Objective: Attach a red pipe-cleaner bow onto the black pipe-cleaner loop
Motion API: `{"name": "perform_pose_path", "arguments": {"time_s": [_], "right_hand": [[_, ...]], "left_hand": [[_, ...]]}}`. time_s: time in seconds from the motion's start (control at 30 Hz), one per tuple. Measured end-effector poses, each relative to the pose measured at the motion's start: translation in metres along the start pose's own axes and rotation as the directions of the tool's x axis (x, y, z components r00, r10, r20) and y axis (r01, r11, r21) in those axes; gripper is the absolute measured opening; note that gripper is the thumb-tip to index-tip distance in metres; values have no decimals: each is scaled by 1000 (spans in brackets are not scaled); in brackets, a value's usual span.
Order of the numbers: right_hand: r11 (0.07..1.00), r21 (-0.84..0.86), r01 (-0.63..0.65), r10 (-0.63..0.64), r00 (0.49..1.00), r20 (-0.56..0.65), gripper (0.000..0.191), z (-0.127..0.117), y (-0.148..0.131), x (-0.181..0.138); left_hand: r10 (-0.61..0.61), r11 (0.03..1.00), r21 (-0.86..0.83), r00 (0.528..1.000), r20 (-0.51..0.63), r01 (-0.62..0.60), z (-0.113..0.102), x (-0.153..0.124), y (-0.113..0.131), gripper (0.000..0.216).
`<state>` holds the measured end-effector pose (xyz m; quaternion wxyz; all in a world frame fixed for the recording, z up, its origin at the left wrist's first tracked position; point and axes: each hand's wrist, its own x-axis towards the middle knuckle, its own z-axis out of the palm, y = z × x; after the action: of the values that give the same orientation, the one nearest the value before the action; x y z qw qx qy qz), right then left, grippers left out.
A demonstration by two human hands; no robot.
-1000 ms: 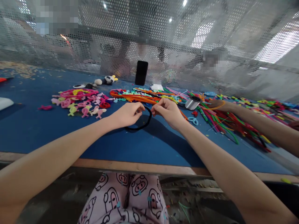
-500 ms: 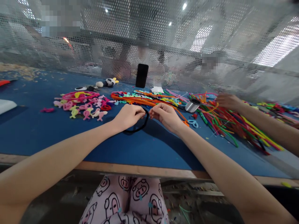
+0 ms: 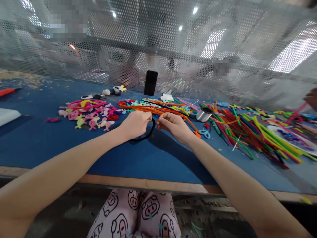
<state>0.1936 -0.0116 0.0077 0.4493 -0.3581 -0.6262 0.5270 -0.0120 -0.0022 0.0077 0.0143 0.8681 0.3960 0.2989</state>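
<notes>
My left hand (image 3: 135, 124) and my right hand (image 3: 173, 125) are both closed in a pinch over the blue table (image 3: 49, 142), fingertips almost meeting. Between them they hold a black pipe cleaner (image 3: 146, 135) bent into a loop that curves down to the tabletop below my left hand. Straight pipe cleaners in orange and other colours (image 3: 158, 109) lie just behind my hands.
Several small pink and yellow bent shapes (image 3: 86, 112) lie at the left. A big spread of coloured pipe cleaners (image 3: 250, 132) and a wire spool (image 3: 204, 114) lie at the right. A black phone (image 3: 150, 82) leans on the mesh screen. Another person's hand (image 3: 311, 98) shows at the far right.
The other person's arm has drawn back from the pipe cleaner pile to the far right edge. My hands have closed in a little on the black loop.
</notes>
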Motion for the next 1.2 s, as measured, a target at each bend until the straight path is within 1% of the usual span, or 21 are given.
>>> {"name": "perform_pose_path", "arguments": {"time_s": [0.07,0.13,0.2,0.23,0.27,0.33,0.4,0.47,0.5,0.6,0.67,0.73,0.77,0.8,0.83,0.9,1.0,1.13,1.2], "right_hand": [[1000,9,-9,9,1000,-1,31,-1,-1,0],[999,23,-24,24,1000,-13,32,-2,-1,1],[998,52,-42,44,998,-35,33,-3,-2,1],[996,72,-47,50,998,-44,33,-3,-1,1],[995,91,-50,54,997,-48,33,-2,-1,1],[992,117,-48,54,998,-45,31,-1,0,0],[992,120,-45,49,998,-30,30,0,1,0],[992,118,-44,47,999,-19,30,1,2,-1],[992,120,-43,46,999,-18,31,2,2,-1],[989,144,-29,33,999,-23,31,3,2,-2],[986,164,-12,16,1000,-23,30,4,2,-2],[984,176,-7,10,1000,-19,30,4,2,-2],[984,178,-8,11,1000,-17,30,4,2,-2],[984,180,-11,14,1000,-15,30,4,2,-2],[983,182,-13,15,1000,-12,30,4,3,-2],[982,189,-17,18,1000,-7,30,5,3,-3],[979,203,-17,19,1000,-7,30,6,3,-3],[979,204,13,-7,999,-31,30,5,2,-3],[979,204,25,-16,999,-46,30,4,2,-2]], "left_hand": [[-6,1000,-14,999,-40,6,-3,1,-3,21],[-43,997,-72,992,-115,35,-8,3,-8,20],[-115,978,-190,977,-182,80,-11,4,-15,16],[-159,959,-261,969,-188,107,-12,4,-18,15],[-201,935,-328,965,-171,137,-13,4,-20,14],[-252,889,-415,964,-88,194,-12,4,-20,12],[-266,859,-450,964,12,243,-9,3,-15,10],[-293,819,-479,948,125,316,-5,1,-7,11],[-320,780,-500,926,200,377,-4,1,-2,13],[-398,600,-545,809,432,586,-2,0,9,16],[-432,448,-583,735,522,677,-2,0,13,13],[-473,283,-634,680,561,720,-1,0,14,9],[-496,211,-661,662,562,720,1,0,14,9],[-516,162,-691,657,549,704,2,0,13,10],[-534,136,-723,665,522,677,4,0,13,11],[-557,140,-780,700,447,610,7,0,11,12],[-556,219,-796,743,373,564,8,-1,10,11],[-505,349,-717,766,398,603,3,-2,9,11],[-461,414,-686,788,409,598,2,-2,8,14]]}}
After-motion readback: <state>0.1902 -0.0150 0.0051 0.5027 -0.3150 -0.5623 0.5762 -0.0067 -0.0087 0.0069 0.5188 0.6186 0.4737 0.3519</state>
